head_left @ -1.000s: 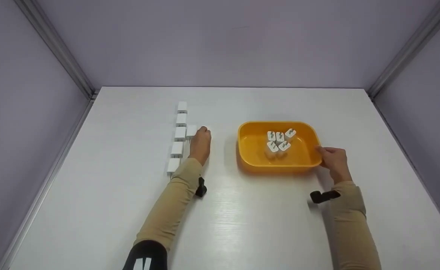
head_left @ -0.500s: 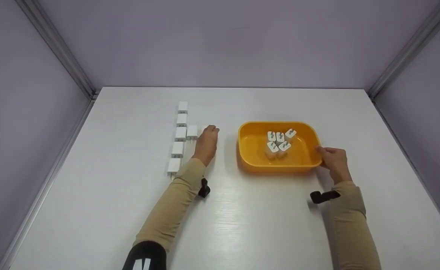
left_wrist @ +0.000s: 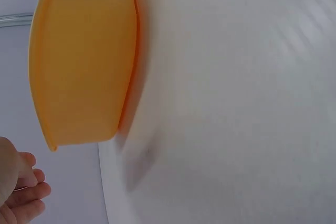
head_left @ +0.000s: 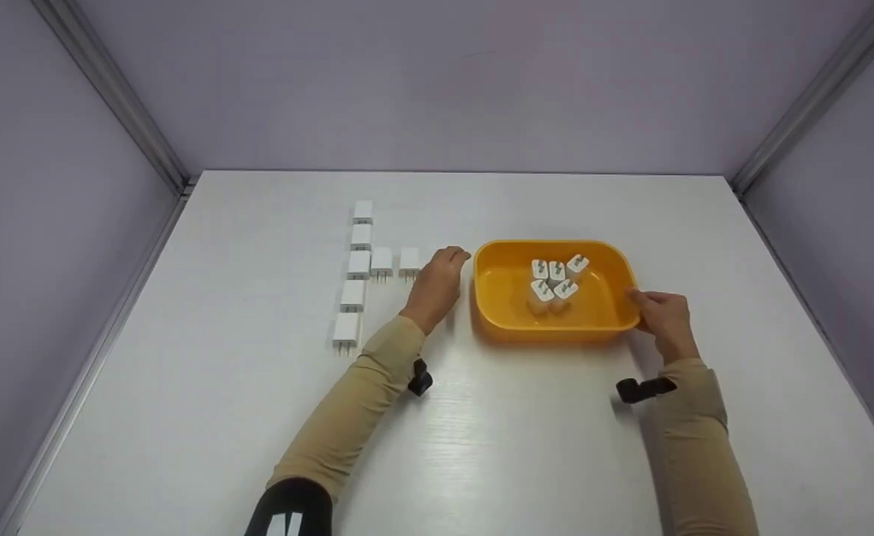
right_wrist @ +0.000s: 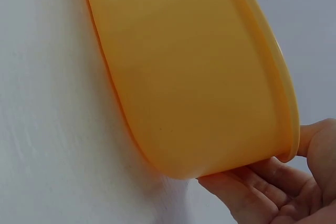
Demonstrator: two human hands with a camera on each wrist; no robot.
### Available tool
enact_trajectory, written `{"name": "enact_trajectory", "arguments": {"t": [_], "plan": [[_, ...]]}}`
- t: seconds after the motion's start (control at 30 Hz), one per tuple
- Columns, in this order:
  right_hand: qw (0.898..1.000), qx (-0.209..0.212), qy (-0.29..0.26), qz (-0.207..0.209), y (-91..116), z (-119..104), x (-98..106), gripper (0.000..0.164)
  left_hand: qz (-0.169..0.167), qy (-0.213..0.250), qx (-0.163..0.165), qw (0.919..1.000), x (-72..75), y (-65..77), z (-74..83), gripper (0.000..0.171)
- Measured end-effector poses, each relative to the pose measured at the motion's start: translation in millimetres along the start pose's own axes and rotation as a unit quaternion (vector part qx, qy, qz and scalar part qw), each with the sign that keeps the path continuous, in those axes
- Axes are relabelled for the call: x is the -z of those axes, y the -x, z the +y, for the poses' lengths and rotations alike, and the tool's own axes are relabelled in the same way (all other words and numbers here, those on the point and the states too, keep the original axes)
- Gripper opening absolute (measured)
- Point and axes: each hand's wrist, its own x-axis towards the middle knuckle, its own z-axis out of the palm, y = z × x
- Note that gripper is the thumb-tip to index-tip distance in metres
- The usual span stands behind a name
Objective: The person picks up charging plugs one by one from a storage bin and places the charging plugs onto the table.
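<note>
My left hand (head_left: 437,286) hovers just left of the yellow plastic basin (head_left: 556,318), near its rim. In the left wrist view its fingers (left_wrist: 32,195) are loosely bent and hold nothing. With the thumb at the rim and the fingers against the outer wall, my right hand (head_left: 664,320) grips the basin's right end; the right wrist view shows that grip too. Inside the basin, several white charger plugs (head_left: 557,270) stand with their prongs up. Nearest my left hand on the table is a white charger plug (head_left: 409,259), lying with its prongs toward me.
Several more white plugs form a column (head_left: 352,295) left of centre on the white table (head_left: 482,447). Another plug (head_left: 381,260) sits beside the column's middle. Pale walls (head_left: 437,89) enclose the back and sides.
My left hand has let go of a plug right of the column and moved right to the basin's left rim. My right hand and the basin have stayed put.
</note>
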Motion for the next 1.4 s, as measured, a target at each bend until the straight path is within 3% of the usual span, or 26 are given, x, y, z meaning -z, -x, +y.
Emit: {"name": "enact_trajectory", "arguments": {"t": [0.17, 0.37, 0.67, 0.87, 0.97, 1.13, 1.4], "plan": [[1.0, -0.011, 0.016, 0.001, 0, -2, -2, 0.063, 0.005, 0.005, -0.033, 0.9994, -1.6, 0.4, 9.3, 0.024], [0.999, -0.027, 0.026, 0.005, -2, -2, -2, 0.062, -0.008, 0.032, -0.041, 0.9986, -5.0, -1.8, 19.7, 0.02], [0.998, -0.038, 0.04, 0.007, -2, -2, -3, 0.061, -0.039, 0.022, -0.049, 0.9978, -10.9, -6.8, 41.0, 0.024], [0.998, -0.049, 0.044, 0.007, -2, -3, -3, 0.062, -0.083, 0.054, -0.053, 0.9937, -16.3, -12.0, 58.9, 0.028], [0.998, -0.044, 0.037, 0.011, -1, -2, -2, 0.061, -0.108, 0.088, -0.051, 0.9889, -19.4, -14.2, 65.4, 0.03], [1.0, -0.01, 0.014, 0.018, 0, 0, -2, 0.06, -0.122, 0.136, -0.04, 0.9823, -25.3, -17.9, 70.5, 0.03], [1.0, -0.009, 0.018, 0.023, -1, 0, -3, 0.06, -0.172, 0.18, 0.009, 0.9685, -32.9, -23.0, 72.8, 0.027]]}}
